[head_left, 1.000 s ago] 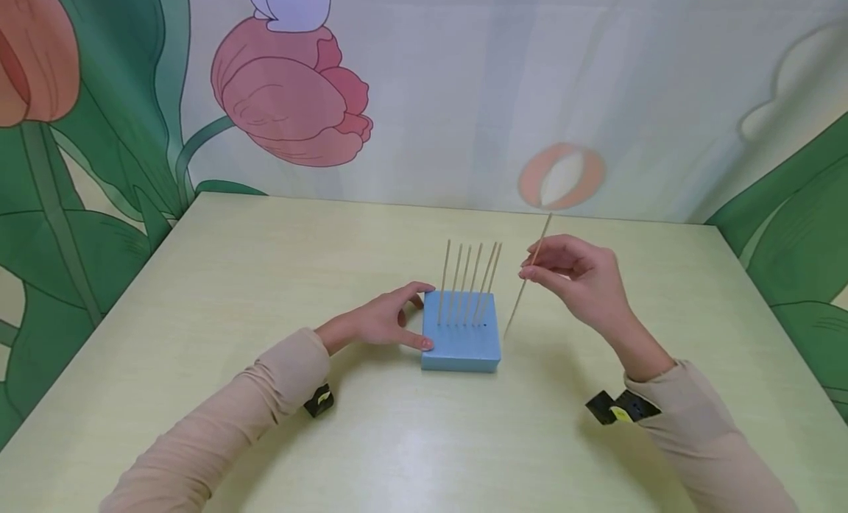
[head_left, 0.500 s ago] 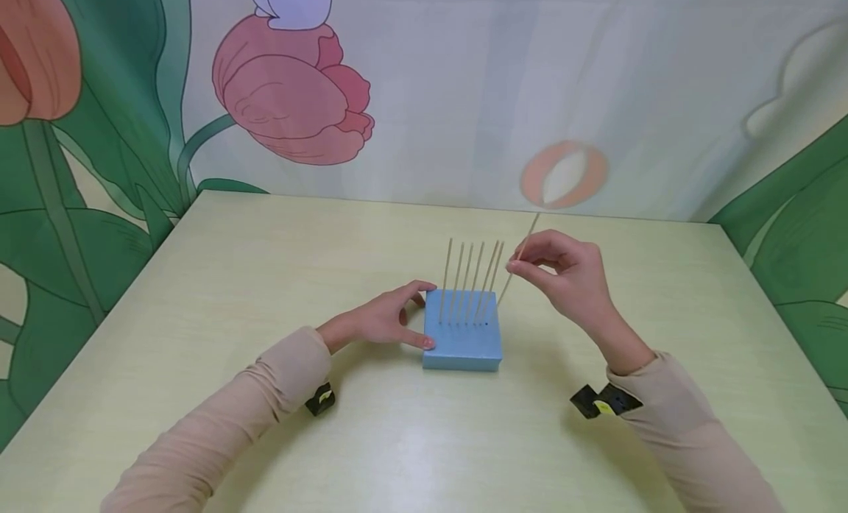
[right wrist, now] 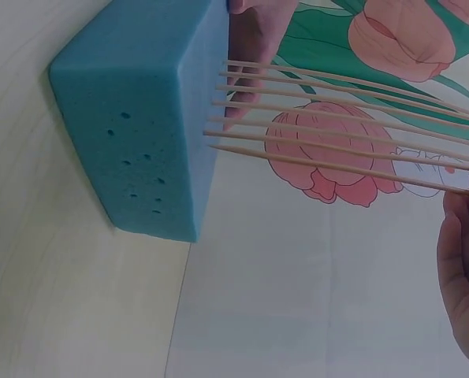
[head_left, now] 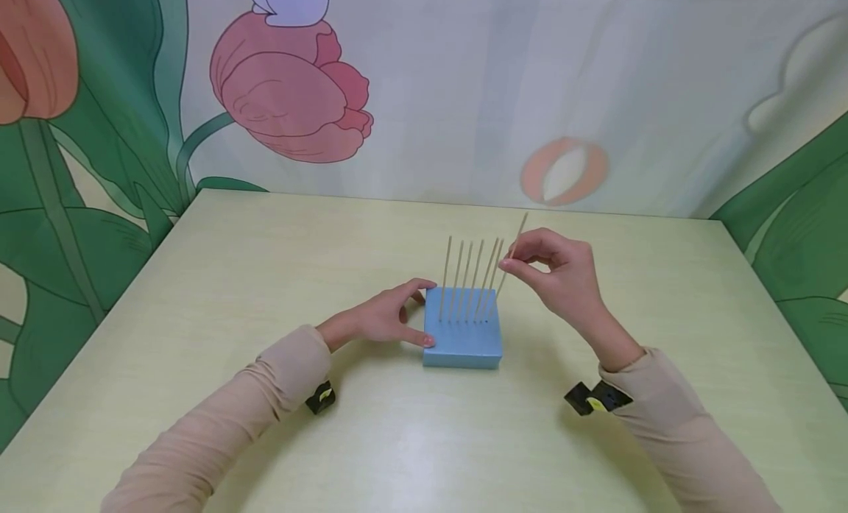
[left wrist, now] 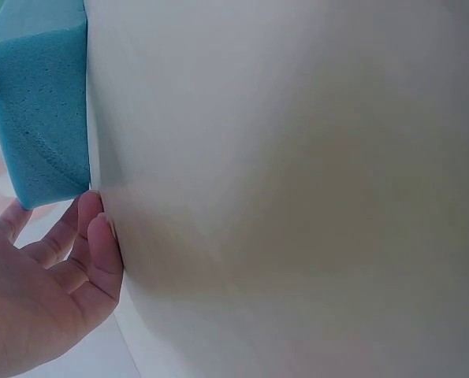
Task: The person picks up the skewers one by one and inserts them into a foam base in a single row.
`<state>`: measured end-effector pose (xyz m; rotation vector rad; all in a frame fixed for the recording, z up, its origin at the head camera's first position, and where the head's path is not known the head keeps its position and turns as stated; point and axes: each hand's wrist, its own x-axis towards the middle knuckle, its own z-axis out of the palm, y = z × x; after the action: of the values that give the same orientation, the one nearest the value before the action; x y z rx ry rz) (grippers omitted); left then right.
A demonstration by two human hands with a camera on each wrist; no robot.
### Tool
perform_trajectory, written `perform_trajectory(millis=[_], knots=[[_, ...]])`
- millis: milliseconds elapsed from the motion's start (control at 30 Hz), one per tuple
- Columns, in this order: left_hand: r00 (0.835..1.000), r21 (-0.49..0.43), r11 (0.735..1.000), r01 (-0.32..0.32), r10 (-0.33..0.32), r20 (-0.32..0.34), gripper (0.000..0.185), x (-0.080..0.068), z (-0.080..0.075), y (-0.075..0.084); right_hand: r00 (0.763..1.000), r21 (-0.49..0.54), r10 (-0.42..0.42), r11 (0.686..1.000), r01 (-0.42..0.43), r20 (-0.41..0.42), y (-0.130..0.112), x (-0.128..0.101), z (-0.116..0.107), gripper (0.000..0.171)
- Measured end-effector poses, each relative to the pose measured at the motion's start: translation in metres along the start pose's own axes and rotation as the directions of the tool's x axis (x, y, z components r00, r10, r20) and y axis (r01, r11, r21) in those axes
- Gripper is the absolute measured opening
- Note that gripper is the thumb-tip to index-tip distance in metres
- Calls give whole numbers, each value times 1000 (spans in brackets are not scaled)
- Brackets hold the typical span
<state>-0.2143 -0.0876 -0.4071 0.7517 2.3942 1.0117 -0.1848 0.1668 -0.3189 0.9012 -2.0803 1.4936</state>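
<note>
A light blue foam block point(head_left: 461, 347) lies on the table with several thin wooden skewers point(head_left: 445, 277) standing in a row in its top. My left hand point(head_left: 380, 318) holds the block's left side, thumb at the near corner and index finger at the far one. My right hand point(head_left: 563, 277) pinches another skewer point(head_left: 520, 232) between thumb and fingers, tilted with its upper end leaning right. In the right wrist view the pointed tip of this skewer point(right wrist: 336, 168) is right at the block's top face, beside the end of the row.
The pale wooden table point(head_left: 265, 255) reaches back to a printed curtain point(head_left: 437, 101) with tulips. Small holes point(right wrist: 147, 157) dot one side of the block. A black wrist device point(head_left: 596, 400) sits by the right cuff, another black device point(head_left: 321, 397) by the left cuff.
My right hand has moved left with the skewer, bringing its lower end from beside the block to over its top, near the row's right end. The left hand and block stay put.
</note>
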Motion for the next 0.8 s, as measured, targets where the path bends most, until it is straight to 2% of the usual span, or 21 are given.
perform_trajectory(millis=[267,500,800], knots=[[1000,-3,1000,-3,3,6,85,-1,0,1,1000,-30,-11,999,12,23,2,-3,1,18],[1000,1,1000,-4,4,7,86,-2,0,2,997,1,-61,998,61,53,10,-9,6,22],[1000,-6,1000,-9,9,8,85,-5,-1,4,997,-7,-49,999,49,66,18,-16,12,23]])
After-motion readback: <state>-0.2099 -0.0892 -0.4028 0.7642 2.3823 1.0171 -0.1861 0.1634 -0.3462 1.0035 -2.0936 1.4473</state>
